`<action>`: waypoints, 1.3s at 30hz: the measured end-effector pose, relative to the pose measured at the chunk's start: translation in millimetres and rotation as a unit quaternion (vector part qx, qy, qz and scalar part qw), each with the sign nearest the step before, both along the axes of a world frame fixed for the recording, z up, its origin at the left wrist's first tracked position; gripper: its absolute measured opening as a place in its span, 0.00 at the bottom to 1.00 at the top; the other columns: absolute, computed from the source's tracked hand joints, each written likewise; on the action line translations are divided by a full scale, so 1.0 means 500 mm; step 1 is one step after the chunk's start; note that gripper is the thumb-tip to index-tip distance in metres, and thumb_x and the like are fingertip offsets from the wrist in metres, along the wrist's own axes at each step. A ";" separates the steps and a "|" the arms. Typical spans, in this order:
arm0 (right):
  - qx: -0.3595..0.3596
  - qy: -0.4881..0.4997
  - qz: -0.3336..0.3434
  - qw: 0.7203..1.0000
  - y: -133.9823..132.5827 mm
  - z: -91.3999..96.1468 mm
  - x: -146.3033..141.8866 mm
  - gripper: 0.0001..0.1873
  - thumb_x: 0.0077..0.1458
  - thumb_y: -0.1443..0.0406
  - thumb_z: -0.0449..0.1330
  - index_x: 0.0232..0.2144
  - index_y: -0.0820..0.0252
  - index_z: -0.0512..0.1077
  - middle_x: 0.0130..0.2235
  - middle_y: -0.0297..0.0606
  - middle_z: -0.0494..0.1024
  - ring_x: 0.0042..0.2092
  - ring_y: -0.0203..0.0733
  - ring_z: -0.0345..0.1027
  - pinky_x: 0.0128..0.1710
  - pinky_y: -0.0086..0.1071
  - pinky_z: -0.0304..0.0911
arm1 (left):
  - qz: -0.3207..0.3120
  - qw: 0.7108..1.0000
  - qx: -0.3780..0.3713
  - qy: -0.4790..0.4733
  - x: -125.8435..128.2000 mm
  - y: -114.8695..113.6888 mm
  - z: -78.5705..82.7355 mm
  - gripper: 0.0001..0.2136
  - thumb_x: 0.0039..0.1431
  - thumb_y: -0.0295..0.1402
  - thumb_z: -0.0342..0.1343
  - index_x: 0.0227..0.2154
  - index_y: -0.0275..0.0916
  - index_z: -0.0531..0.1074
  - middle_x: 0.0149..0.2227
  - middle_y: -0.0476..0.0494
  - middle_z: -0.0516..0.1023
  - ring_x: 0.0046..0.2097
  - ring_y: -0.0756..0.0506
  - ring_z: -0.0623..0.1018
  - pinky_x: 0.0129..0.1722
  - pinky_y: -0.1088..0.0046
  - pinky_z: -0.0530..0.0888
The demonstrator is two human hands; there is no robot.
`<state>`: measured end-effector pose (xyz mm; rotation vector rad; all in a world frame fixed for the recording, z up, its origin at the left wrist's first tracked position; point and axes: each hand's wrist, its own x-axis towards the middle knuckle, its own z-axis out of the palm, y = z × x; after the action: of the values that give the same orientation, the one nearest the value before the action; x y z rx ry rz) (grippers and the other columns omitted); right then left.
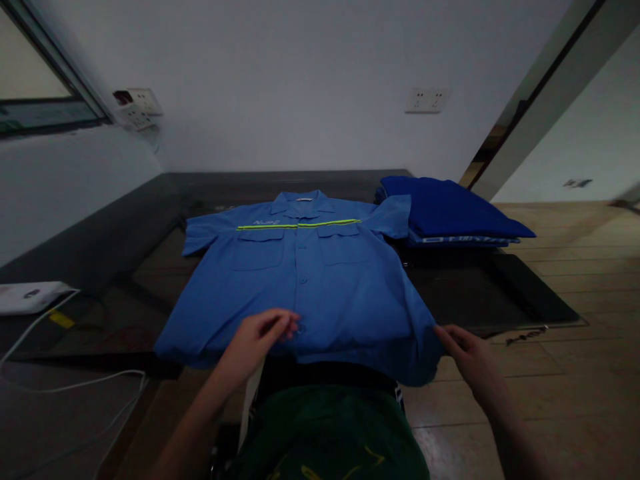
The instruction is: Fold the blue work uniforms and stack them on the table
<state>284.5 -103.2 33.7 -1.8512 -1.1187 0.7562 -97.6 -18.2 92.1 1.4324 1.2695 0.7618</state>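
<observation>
A blue short-sleeved button-up shirt (345,293) lies spread front side up on the dark table, collar away from me. A yellow-green stripe crosses its chest above two flap pockets. Its lower edge hangs over the near table edge. My right hand (465,350) is closed in a pinch on the shirt's lower right corner, drawing that side outward. Over the lower front, beside the button placket, my left hand (263,333) has its fingers curled together. No cloth shows between them, and whether they touch the shirt is unclear.
Folded blue clothes (450,207) are stacked on the right of the dark table (470,287). At the left lie a white power strip (33,298) and its cable (100,380). Wall sockets (427,101) sit above the table. Tiled floor (575,360) shows at right.
</observation>
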 end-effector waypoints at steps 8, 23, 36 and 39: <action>-0.076 -0.241 0.070 0.965 0.120 0.063 0.004 0.16 0.53 0.53 0.55 0.34 0.56 0.75 0.31 0.40 0.79 0.34 0.48 0.73 0.33 0.35 0.63 | -0.023 0.964 0.100 0.246 0.067 0.234 -0.017 0.22 0.59 0.28 0.54 0.56 0.29 0.64 0.42 0.37 0.80 0.33 0.47 0.79 0.37 0.72 0.74; -0.058 -0.282 0.011 0.957 0.223 0.071 -0.058 0.11 0.56 0.64 0.56 0.43 0.54 0.68 0.30 0.34 0.75 0.34 0.42 0.70 0.28 0.29 0.53 | -0.039 0.886 0.178 0.426 0.108 0.254 -0.033 0.26 0.58 0.34 0.57 0.59 0.32 0.61 0.42 0.35 0.79 0.45 0.40 0.77 0.43 0.70 0.69; -0.061 -0.289 0.015 0.955 0.216 0.072 -0.064 0.09 0.57 0.64 0.54 0.42 0.52 0.69 0.30 0.34 0.75 0.35 0.42 0.69 0.28 0.29 0.51 | -0.039 0.884 0.183 0.428 0.117 0.251 -0.028 0.30 0.57 0.29 0.56 0.61 0.33 0.55 0.43 0.34 0.77 0.45 0.40 0.77 0.43 0.69 0.70; -0.059 -0.302 0.016 0.951 0.215 0.072 -0.066 0.10 0.58 0.64 0.54 0.43 0.52 0.69 0.31 0.34 0.75 0.35 0.42 0.70 0.28 0.29 0.50 | -0.039 0.897 0.189 0.397 0.111 0.258 -0.032 0.29 0.56 0.27 0.55 0.61 0.33 0.56 0.42 0.37 0.77 0.44 0.41 0.77 0.43 0.70 0.70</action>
<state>251.6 4.5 69.7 -2.2474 -1.5067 0.2698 -42.3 110.9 76.0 2.2340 1.7085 0.3666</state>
